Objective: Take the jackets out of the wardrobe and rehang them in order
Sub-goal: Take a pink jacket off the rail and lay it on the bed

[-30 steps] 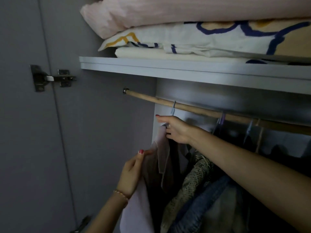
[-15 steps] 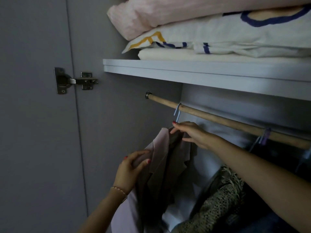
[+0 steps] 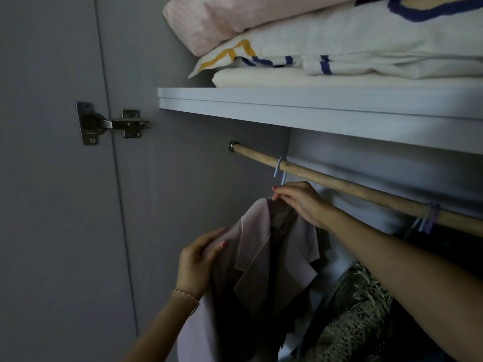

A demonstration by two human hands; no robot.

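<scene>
From the head view, a pale pink jacket (image 3: 251,257) hangs at the left end of the wooden rail (image 3: 339,184) on a blue hanger hook (image 3: 280,169). The right hand (image 3: 300,202) pinches the hanger neck at the collar; the left hand (image 3: 198,265) grips the shoulder cloth. The fabric looks thin, soft and smooth, likely light and prone to slipping off, so lifting by the stiff hanger seems safest. Folded bedding (image 3: 326,43) lies on the shelf (image 3: 313,105) above.

Dim, soft shadows, wide-angle edge distortion
</scene>
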